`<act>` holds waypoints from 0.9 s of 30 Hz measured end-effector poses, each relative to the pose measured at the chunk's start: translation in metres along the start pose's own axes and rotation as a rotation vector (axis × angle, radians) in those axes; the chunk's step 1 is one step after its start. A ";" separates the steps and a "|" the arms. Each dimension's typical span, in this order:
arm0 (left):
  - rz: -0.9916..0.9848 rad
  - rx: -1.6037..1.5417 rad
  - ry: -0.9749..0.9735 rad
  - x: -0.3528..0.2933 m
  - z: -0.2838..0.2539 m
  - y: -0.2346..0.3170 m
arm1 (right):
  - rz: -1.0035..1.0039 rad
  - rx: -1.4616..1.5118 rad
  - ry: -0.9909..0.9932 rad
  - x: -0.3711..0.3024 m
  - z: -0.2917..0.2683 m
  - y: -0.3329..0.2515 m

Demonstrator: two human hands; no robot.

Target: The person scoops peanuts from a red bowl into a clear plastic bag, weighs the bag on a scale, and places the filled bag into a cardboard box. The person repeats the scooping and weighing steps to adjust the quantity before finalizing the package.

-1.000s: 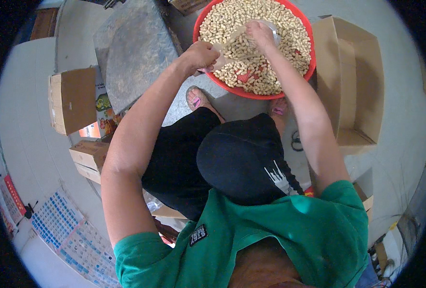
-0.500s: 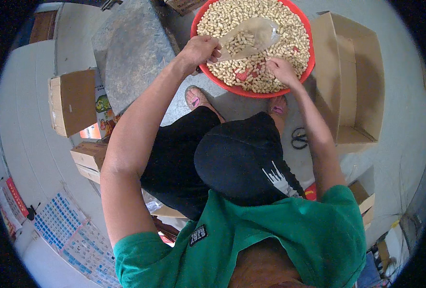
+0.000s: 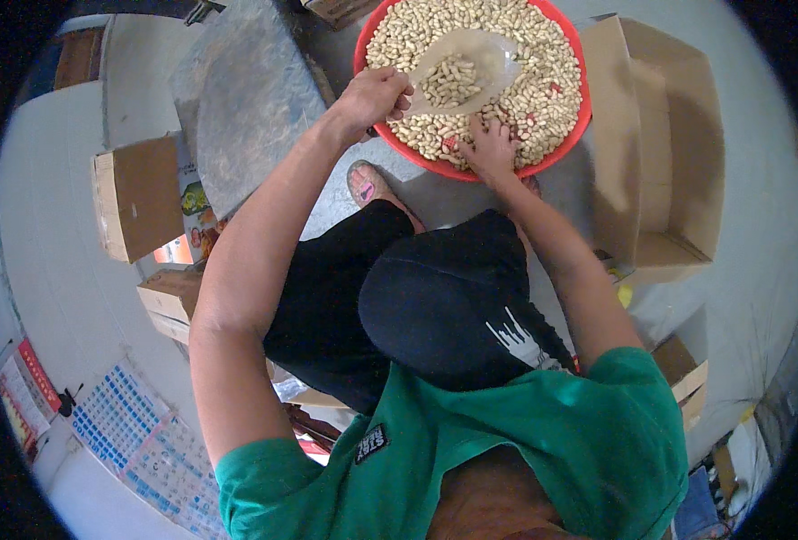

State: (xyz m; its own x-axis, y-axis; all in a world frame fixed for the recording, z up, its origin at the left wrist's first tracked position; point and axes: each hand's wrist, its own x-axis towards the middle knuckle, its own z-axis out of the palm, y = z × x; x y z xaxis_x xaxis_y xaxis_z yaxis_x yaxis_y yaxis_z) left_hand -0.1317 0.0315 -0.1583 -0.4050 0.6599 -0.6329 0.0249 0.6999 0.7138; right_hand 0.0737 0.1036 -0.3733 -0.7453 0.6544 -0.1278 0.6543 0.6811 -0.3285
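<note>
A round red basket (image 3: 586, 108) stands in front of me, heaped with unshelled peanuts (image 3: 417, 31). My left hand (image 3: 376, 97), at its left rim, is closed on the narrow end of a translucent plastic scoop (image 3: 498, 54). The scoop is held over the heap, with several peanuts lying in it. Below it, near the basket's front rim, my right hand (image 3: 491, 151) rests on the peanuts with its fingers apart and the tips among them. Patches of red basket bottom show beside these fingers.
To the basket's right stands a tall opened cardboard box (image 3: 655, 144). A worn grey slab (image 3: 246, 108) lies to the left, with smaller cartons (image 3: 143, 193) beyond it. My knees and sandalled foot (image 3: 369, 183) are just in front of the basket.
My right hand has moved left and its fingers have spread onto the peanuts. The scoop has tilted so that more of its bowl faces up; my left hand has stayed nearly in place.
</note>
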 end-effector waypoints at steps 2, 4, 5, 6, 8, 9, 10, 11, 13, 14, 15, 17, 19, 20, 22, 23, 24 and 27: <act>-0.009 0.004 0.003 -0.002 -0.001 -0.001 | -0.052 -0.002 -0.005 0.000 0.008 -0.005; -0.017 0.015 0.004 -0.002 -0.003 -0.002 | -0.076 -0.027 -0.019 0.000 0.013 -0.002; -0.020 0.024 0.004 -0.002 -0.004 -0.003 | -0.088 -0.009 -0.030 0.003 0.015 0.001; -0.023 0.033 0.004 -0.002 -0.005 -0.002 | -0.101 0.008 -0.041 0.006 0.017 0.004; -0.022 0.032 0.017 -0.002 -0.005 -0.005 | -0.107 0.026 -0.047 0.010 0.014 0.005; -0.021 0.032 0.024 -0.002 -0.006 -0.006 | -0.111 0.035 -0.050 0.012 0.012 0.006; -0.013 0.024 0.015 -0.002 -0.005 -0.006 | -0.106 0.034 -0.025 0.015 0.011 0.007; -0.005 0.015 0.007 -0.002 -0.005 -0.006 | -0.102 0.033 -0.001 0.018 0.010 0.007; 0.002 0.007 -0.002 -0.003 -0.005 -0.005 | -0.073 0.066 -0.015 0.025 0.007 0.008; 0.001 0.008 -0.002 -0.004 -0.005 -0.005 | -0.048 0.100 -0.054 0.028 0.005 0.007; -0.001 0.008 -0.001 -0.005 -0.005 -0.004 | -0.024 0.133 -0.094 0.031 0.003 0.007; -0.024 0.027 0.007 -0.004 -0.005 -0.003 | -0.033 0.184 -0.075 0.035 0.005 0.010; -0.038 0.025 0.012 -0.006 -0.004 -0.001 | -0.023 0.264 -0.073 0.038 0.007 0.014; -0.040 0.014 0.012 -0.007 -0.004 0.000 | -0.008 0.318 -0.079 0.038 0.009 0.016; -0.038 0.018 0.011 -0.008 -0.003 0.005 | 0.060 0.494 -0.076 0.041 0.020 0.026; -0.027 0.039 0.000 -0.007 0.000 0.009 | 0.123 0.615 -0.057 0.042 0.035 0.040; -0.019 0.055 -0.005 -0.005 0.002 0.012 | 0.177 0.734 -0.041 0.042 0.042 0.048; 0.000 0.061 0.011 0.004 -0.005 -0.008 | 0.476 1.266 -0.303 0.032 -0.002 0.032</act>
State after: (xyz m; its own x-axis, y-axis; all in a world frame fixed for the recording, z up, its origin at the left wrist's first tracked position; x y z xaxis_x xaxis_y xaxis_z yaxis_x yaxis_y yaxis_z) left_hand -0.1381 0.0271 -0.1650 -0.4147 0.6570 -0.6296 0.0803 0.7156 0.6939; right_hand 0.0708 0.1469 -0.3865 -0.5902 0.5301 -0.6088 0.4120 -0.4508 -0.7919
